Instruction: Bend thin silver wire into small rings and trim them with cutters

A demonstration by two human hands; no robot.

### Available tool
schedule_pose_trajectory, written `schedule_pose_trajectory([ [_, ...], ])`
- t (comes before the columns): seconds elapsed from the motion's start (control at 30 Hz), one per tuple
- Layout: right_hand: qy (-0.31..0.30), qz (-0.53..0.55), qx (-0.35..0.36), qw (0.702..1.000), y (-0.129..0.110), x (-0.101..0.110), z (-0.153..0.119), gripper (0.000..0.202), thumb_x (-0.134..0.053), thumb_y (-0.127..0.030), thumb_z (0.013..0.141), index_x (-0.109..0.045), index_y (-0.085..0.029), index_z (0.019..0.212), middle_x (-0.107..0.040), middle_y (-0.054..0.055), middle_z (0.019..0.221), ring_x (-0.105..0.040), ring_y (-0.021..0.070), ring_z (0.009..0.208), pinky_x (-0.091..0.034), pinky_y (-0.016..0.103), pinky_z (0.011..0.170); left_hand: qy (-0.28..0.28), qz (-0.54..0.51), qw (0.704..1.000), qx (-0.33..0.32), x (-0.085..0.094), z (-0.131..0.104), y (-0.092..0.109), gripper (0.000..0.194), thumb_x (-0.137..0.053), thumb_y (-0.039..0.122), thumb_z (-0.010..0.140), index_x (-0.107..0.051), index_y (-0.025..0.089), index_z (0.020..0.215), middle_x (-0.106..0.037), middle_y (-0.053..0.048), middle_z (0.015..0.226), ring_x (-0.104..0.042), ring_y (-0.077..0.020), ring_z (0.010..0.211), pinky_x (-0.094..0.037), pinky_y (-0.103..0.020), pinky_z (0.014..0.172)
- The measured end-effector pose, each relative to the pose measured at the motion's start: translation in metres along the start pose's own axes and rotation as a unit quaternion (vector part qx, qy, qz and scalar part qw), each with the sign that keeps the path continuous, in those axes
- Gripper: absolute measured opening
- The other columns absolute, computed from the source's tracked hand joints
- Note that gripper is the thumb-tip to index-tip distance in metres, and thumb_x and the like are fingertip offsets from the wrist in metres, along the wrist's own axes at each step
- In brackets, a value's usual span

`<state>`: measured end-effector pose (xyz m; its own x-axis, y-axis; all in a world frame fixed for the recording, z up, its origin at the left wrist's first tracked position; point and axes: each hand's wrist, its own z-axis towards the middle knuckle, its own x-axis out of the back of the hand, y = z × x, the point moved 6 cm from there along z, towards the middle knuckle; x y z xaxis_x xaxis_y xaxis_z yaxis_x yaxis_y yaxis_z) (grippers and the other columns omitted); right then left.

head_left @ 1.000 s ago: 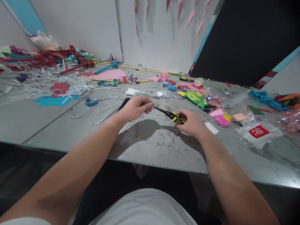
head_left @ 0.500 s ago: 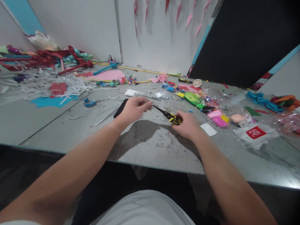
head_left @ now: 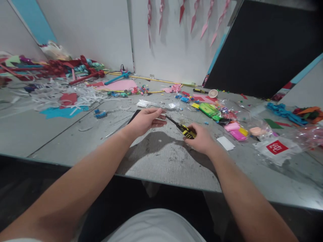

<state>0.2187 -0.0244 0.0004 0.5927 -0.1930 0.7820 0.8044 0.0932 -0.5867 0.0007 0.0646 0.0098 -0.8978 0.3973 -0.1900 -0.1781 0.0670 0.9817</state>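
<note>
My right hand (head_left: 199, 137) is wrapped round the black-and-yellow handle of a screwdriver (head_left: 182, 127). The dark shaft points up and left, its tip close to the fingers of my left hand (head_left: 148, 119). Thumb and forefinger of that hand are pinched together at something too small to make out, while the other fingers stretch out below. Partly hidden behind my left wrist lies a flat black object (head_left: 133, 116). Thin clear-looking sticks (head_left: 116, 127) rest on the table beside it.
Beyond my hands are a clear plastic packet (head_left: 156, 104), colourful clay packs (head_left: 208, 109) and a second black-and-yellow tool (head_left: 200, 91). A white card (head_left: 225, 143) lies right of my right hand. White paper strips (head_left: 55, 95) heap at left. The table's front edge (head_left: 161, 183) runs before me.
The lower fingers of my left hand have spread out from their curled position. My right hand keeps its hold on the screwdriver. The whole view has shifted slightly.
</note>
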Motion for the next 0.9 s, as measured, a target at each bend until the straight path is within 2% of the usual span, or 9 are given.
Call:
schedule_pose_trajectory([
  [0.13, -0.006, 0.019, 0.006, 1.000, -0.0014, -0.0018, -0.0003, 0.030, -0.074, -0.019, 0.072, -0.064, -0.020, 0.100, -0.072, 0.007, 0.101, -0.067, 0.0241, 0.093, -0.049, 0.035, 0.081, 0.007, 0.003, 1.000, 0.000, 0.0040, 0.0016, -0.0001, 0.032, -0.082, 0.045, 0.081, -0.077, 0.016, 0.093, -0.076, -0.006, 0.081, -0.073, -0.0125, 0.072, -0.052, -0.019, 0.060],
  [0.37, -0.032, 0.063, 0.020, 0.997, 0.0024, -0.0058, 0.0005, 0.026, -0.071, -0.018, 0.071, -0.063, -0.021, 0.096, -0.071, 0.004, 0.095, -0.067, 0.0224, 0.087, -0.050, 0.035, 0.079, -0.029, 0.005, 0.999, -0.015, 0.0043, 0.0026, 0.0015, 0.036, -0.087, 0.049, 0.073, -0.079, 0.017, 0.087, -0.077, -0.007, 0.084, -0.072, -0.0133, 0.075, -0.052, -0.022, 0.068],
  [0.57, -0.050, 0.077, 0.031, 0.995, 0.0016, -0.0056, 0.0006, 0.023, -0.070, -0.018, 0.071, -0.063, -0.021, 0.092, -0.070, 0.002, 0.089, -0.065, 0.0202, 0.081, -0.050, 0.032, 0.075, -0.047, 0.018, 0.999, -0.017, 0.0069, 0.0018, 0.0047, 0.034, -0.087, 0.048, 0.072, -0.079, 0.017, 0.085, -0.078, -0.009, 0.090, -0.072, -0.0161, 0.080, -0.052, -0.025, 0.069],
  [0.77, -0.020, 0.054, 0.006, 0.998, 0.0069, -0.0079, 0.0023, 0.035, -0.074, -0.023, 0.072, -0.064, -0.021, 0.106, -0.073, 0.006, 0.103, -0.068, 0.0239, 0.093, -0.051, 0.037, 0.082, -0.024, 0.029, 0.999, -0.017, 0.0066, 0.0054, -0.0013, 0.032, -0.084, 0.048, 0.077, -0.079, 0.018, 0.088, -0.078, -0.008, 0.094, -0.071, -0.0129, 0.081, -0.049, -0.020, 0.065],
  [0.9, -0.008, 0.029, -0.010, 0.999, 0.0068, -0.0092, 0.0025, 0.038, -0.075, -0.027, 0.073, -0.066, -0.022, 0.110, -0.074, 0.007, 0.104, -0.069, 0.0259, 0.094, -0.051, 0.038, 0.082, -0.011, 0.029, 0.999, -0.019, 0.0053, 0.0064, -0.0039, 0.030, -0.085, 0.045, 0.077, -0.079, 0.017, 0.088, -0.077, -0.007, 0.091, -0.070, -0.0116, 0.079, -0.052, -0.020, 0.068],
])
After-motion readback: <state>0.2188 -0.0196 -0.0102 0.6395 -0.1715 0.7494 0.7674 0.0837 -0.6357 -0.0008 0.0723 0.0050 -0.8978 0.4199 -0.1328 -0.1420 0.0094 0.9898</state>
